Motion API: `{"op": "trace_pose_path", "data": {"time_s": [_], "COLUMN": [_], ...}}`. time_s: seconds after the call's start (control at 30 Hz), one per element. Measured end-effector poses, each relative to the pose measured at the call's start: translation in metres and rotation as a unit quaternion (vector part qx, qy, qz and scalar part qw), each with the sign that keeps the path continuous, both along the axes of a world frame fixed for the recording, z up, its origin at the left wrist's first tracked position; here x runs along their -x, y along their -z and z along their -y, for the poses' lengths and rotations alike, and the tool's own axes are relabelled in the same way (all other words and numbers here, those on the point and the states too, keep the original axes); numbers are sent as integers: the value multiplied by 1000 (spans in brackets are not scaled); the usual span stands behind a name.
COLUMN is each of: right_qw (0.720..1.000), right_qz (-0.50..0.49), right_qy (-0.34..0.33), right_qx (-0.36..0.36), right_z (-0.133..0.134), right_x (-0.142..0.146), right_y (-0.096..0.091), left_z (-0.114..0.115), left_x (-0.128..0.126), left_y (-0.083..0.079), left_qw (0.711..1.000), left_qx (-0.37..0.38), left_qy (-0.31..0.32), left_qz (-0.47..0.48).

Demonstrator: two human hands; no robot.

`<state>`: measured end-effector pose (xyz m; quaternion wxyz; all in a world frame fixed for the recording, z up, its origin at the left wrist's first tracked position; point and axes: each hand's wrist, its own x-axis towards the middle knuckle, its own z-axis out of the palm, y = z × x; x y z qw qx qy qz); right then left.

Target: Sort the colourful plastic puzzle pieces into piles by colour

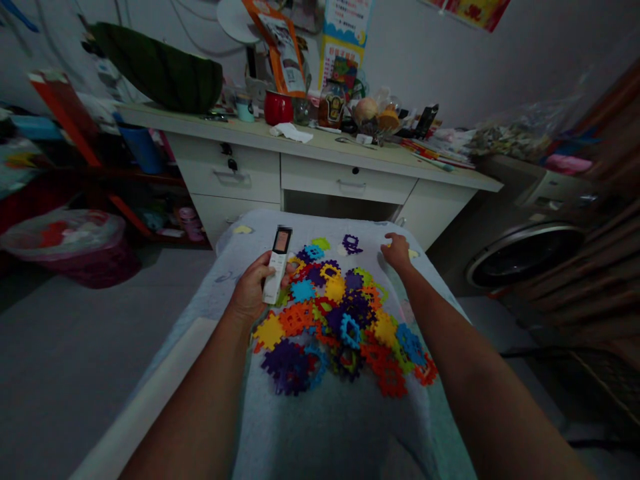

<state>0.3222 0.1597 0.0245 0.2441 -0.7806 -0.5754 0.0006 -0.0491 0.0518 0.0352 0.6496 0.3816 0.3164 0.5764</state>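
My left hand [253,287] is wrapped round a slim white handheld device [273,283] with a dark-framed screen at its top end, held upright above the left edge of the pile. Over the far right part of the cloth is my right hand [397,253], with its index finger stretched out to the left and nothing visible in it. Between my arms lies a loose heap of flat, notched plastic building pieces [335,290] in purple, orange, yellow, blue, green and red. A purple piece [352,244] lies apart at the far side, nearest to my right hand.
The pieces lie on a pale cloth-covered table [320,427]. Behind it stands a white desk [345,180] bearing a red pot [278,108], a jar [332,105] and a watermelon-shaped object [160,70]. A washing machine [515,233] is at right, a lined bin [75,247] at left.
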Motion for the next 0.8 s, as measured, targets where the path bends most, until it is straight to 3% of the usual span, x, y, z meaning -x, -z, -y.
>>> {"op": "trace_pose_path", "data": {"time_s": [0.13,0.23,0.57,0.8], "right_qw": [993,984,979,969], "right_qz": [15,20,64,28], "right_qy": [-115,-165,-136,-216], "right_qx": [30,59,137,121], "right_z": [-3,-6,-22,-14], "right_x": [24,44,75,76], "right_y": [-1,0,8,-7], "left_z": [1,1,2,0], "left_x": [-1,-1,0,0], "left_y": [-2,-4,-3,-2], "left_qw": [1000,1000,1000,1000], "left_qx": [-1,2,-11,-18], "left_qy": [7,6,-9,-13], "left_qz": [3,-3,-8,-4]}}
